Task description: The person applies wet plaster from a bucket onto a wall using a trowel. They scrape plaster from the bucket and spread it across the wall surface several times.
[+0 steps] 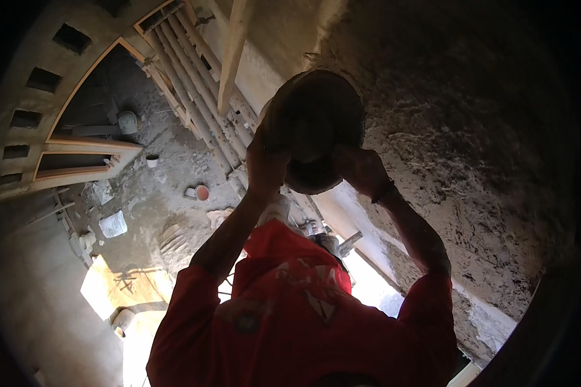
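In the head view I hold a dark round bucket [280,104] up in front of me, near the rough wall. Its wide mouth faces me, and the inside is too dark to read fully; a lump seems to lie in it. My left hand [267,166] is closed on the left side of its rim. On the lower right of the rim my right hand [364,171] is closed too, with a dark band at the wrist. Shadow hides most of the fingertips. Both arms are raised, in short red sleeves.
A rough, partly plastered wall [445,174] rises close on my right. Wooden poles [197,84] lie side by side ahead to the left, with a beam [234,55] over them. Far below, the littered floor [168,180] holds a small white bucket [152,160] and a grey bucket [128,122].
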The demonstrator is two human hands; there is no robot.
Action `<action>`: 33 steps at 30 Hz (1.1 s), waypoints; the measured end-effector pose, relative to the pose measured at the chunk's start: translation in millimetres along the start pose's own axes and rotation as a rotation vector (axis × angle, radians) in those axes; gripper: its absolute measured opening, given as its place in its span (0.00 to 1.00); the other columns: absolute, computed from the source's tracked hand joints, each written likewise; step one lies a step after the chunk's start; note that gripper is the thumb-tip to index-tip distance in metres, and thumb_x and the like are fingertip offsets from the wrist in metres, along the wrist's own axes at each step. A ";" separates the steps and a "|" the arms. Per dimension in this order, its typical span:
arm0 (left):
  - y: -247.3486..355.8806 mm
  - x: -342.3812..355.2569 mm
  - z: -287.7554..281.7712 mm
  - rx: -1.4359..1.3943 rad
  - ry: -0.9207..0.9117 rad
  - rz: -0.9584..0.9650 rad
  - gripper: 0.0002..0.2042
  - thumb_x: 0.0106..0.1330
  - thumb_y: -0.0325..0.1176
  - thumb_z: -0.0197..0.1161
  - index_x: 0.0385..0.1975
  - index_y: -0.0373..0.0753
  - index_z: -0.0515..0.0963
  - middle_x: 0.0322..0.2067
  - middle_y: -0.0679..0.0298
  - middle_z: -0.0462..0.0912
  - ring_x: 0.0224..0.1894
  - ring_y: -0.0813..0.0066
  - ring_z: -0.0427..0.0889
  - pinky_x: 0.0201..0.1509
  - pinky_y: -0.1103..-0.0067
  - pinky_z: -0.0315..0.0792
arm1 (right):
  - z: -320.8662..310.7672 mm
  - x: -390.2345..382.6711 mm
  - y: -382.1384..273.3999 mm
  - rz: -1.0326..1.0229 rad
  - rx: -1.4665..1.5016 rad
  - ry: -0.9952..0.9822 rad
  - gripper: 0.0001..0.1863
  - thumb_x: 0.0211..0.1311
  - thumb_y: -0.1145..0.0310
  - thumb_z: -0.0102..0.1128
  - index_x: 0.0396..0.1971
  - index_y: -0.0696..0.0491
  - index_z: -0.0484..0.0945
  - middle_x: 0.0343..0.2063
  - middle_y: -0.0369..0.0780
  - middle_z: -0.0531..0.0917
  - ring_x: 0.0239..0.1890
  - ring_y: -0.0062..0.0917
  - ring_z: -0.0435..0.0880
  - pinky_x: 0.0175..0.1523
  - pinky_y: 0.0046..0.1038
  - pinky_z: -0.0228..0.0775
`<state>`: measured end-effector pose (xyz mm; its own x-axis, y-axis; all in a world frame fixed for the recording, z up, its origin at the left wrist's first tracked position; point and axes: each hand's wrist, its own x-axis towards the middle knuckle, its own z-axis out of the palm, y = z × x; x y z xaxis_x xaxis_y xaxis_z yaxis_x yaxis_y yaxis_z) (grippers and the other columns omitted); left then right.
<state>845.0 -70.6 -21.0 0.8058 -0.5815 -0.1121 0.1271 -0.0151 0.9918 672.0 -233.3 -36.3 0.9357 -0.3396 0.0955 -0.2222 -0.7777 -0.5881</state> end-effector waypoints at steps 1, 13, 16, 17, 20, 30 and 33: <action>-1.9 3.0 -3.7 -0.038 0.029 -0.039 0.34 0.39 0.17 0.52 0.57 0.32 0.69 0.45 0.61 0.78 0.43 0.74 0.78 0.45 0.81 0.72 | -14.4 6.5 -13.4 0.041 0.020 0.020 0.13 0.54 0.66 0.62 0.40 0.52 0.78 0.30 0.42 0.81 0.30 0.39 0.82 0.37 0.34 0.77; -33.5 23.8 -48.9 -0.100 0.146 0.016 0.31 0.43 0.23 0.53 0.56 0.31 0.69 0.41 0.60 0.80 0.37 0.78 0.77 0.41 0.82 0.72 | -112.6 37.7 -20.4 0.479 0.306 -0.258 0.12 0.59 0.65 0.61 0.39 0.57 0.80 0.29 0.43 0.84 0.29 0.30 0.83 0.36 0.29 0.75; -30.8 18.7 -50.7 -0.038 0.175 -0.114 0.32 0.43 0.23 0.53 0.56 0.31 0.69 0.42 0.60 0.80 0.38 0.78 0.77 0.42 0.82 0.72 | -132.6 44.6 34.8 0.540 -0.199 -0.013 0.18 0.64 0.58 0.57 0.43 0.59 0.79 0.32 0.45 0.83 0.36 0.34 0.83 0.42 0.31 0.73; -30.5 22.1 -52.2 -0.001 0.197 -0.182 0.32 0.43 0.23 0.53 0.57 0.31 0.69 0.42 0.60 0.80 0.38 0.77 0.77 0.43 0.82 0.72 | -155.9 33.6 54.3 0.463 -0.272 0.123 0.20 0.64 0.57 0.56 0.45 0.59 0.78 0.33 0.46 0.83 0.38 0.35 0.83 0.44 0.32 0.73; -52.8 21.6 -57.8 -0.049 0.137 0.095 0.30 0.46 0.21 0.51 0.56 0.34 0.69 0.39 0.63 0.79 0.35 0.74 0.76 0.37 0.80 0.72 | -189.8 19.4 37.2 0.396 -0.094 0.488 0.22 0.64 0.56 0.57 0.50 0.56 0.75 0.38 0.47 0.82 0.40 0.35 0.82 0.48 0.32 0.72; -0.1 15.7 -7.8 0.285 0.007 0.067 0.30 0.45 0.21 0.53 0.55 0.33 0.70 0.43 0.53 0.80 0.45 0.67 0.79 0.51 0.76 0.71 | -111.4 21.9 -56.1 0.191 -0.667 -0.202 0.11 0.58 0.69 0.55 0.40 0.55 0.76 0.30 0.47 0.77 0.34 0.39 0.81 0.36 0.39 0.76; 20.5 13.6 8.2 0.227 -0.081 0.153 0.32 0.44 0.20 0.55 0.57 0.33 0.67 0.46 0.51 0.79 0.52 0.62 0.78 0.58 0.73 0.68 | -89.3 38.0 -49.8 0.213 -0.783 -0.253 0.12 0.60 0.71 0.52 0.43 0.54 0.74 0.31 0.48 0.76 0.33 0.39 0.80 0.33 0.38 0.75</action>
<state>853.8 -85.5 -1.8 0.7555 -0.6542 0.0364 -0.1328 -0.0984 0.9862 694.2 -254.7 68.3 0.8650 -0.4639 -0.1914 -0.4385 -0.8842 0.1611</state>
